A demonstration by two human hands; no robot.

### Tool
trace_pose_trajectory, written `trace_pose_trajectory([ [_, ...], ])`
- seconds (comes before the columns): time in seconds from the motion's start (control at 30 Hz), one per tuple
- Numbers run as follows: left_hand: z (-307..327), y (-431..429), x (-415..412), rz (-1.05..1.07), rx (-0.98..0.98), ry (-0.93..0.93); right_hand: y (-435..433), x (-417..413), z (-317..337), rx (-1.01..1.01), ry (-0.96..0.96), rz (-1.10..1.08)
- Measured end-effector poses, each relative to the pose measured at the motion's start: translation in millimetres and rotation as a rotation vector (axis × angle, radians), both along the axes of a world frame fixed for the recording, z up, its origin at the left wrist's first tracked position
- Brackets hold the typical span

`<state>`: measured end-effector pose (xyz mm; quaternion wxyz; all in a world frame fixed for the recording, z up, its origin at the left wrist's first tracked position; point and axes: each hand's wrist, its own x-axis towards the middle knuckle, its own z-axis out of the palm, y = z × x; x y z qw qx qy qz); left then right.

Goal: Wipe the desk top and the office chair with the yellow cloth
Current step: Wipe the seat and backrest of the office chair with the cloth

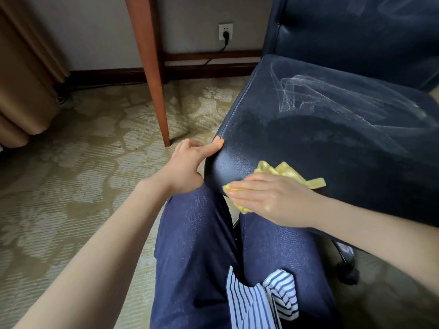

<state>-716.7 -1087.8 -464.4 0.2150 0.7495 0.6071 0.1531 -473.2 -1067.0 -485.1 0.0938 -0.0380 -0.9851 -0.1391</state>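
The dark blue office chair (320, 129) fills the right side, its seat marked with pale wipe streaks and its backrest behind at top right. My right hand (268, 200) lies flat, fingers straight, pressing the yellow cloth (288, 173) onto the seat's near left corner. My left hand (187, 165) grips the seat's left edge, thumb on top and fingers curled under the rim. Of the desk only one reddish wooden leg (152, 74) and a low crossbar show; the desk top is out of view.
Patterned beige carpet (78, 167) covers the floor to the left. A brown curtain (21, 86) hangs at far left. A wall socket (225, 32) with a black plug and cable sits behind the desk. My knees in blue trousers (206, 252) are close against the seat. A chair castor (346, 274) is at lower right.
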Motion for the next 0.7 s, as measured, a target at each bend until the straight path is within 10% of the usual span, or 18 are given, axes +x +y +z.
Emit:
trace_pose_trajectory([
  [0.3, 23.8, -1.0, 5.0, -0.001, -0.059, 0.226, 8.0, -87.0, -15.3, 0.219, -0.052, -0.004],
  [0.47, 16.2, -3.2, 4.2, -0.059, 0.031, 0.504, -9.8, -42.7, -11.1, 0.089, 0.149, -0.088],
  [0.7, -1.1, -5.9, 0.5, -0.068, 0.03, 0.385, -27.1, 57.9, -2.7, -0.115, 0.104, -0.1],
])
